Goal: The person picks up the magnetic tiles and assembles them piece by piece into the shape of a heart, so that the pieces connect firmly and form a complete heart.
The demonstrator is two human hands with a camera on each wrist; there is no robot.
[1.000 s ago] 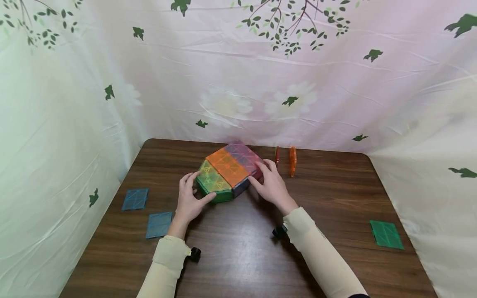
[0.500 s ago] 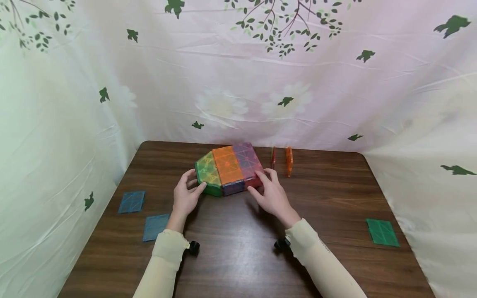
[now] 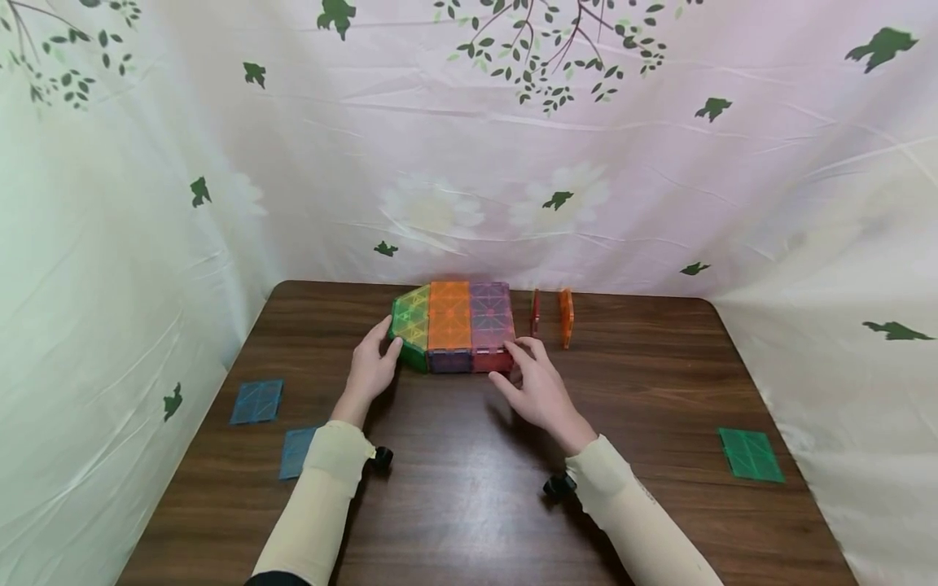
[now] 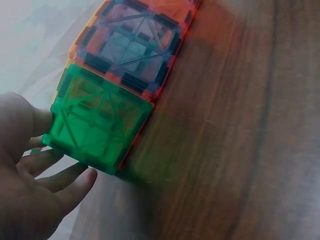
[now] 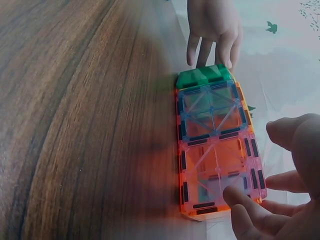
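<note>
A low block of see-through magnetic tiles (image 3: pixel 449 313) stands at the back of the table, topped yellow-green, orange and purple from left to right. Its front wall shows green (image 4: pixel 102 120), blue (image 4: pixel 132 47) and red (image 5: pixel 212 170) square tiles. At the block's green left end, my left hand (image 3: pixel 371 366) rests with fingers nearly straight and the thumb at the edge. My right hand (image 3: pixel 542 389) is at the red front right corner, its fingers loosely bent and spread. Some fingertips of both hands are hidden behind the block.
Two blue square tiles (image 3: pixel 256 402) lie flat at the left, one partly behind the left sleeve (image 3: pixel 322 480). An orange tile (image 3: pixel 567 319) and a red tile (image 3: pixel 536 313) stand on edge right of the block. A green tile (image 3: pixel 751 455) lies far right. A cloth backdrop hangs behind.
Between my hands the tile block has turned from a slant until its front wall faces me squarely. The left hand has shifted along the green end; the right hand stays at the red corner.
</note>
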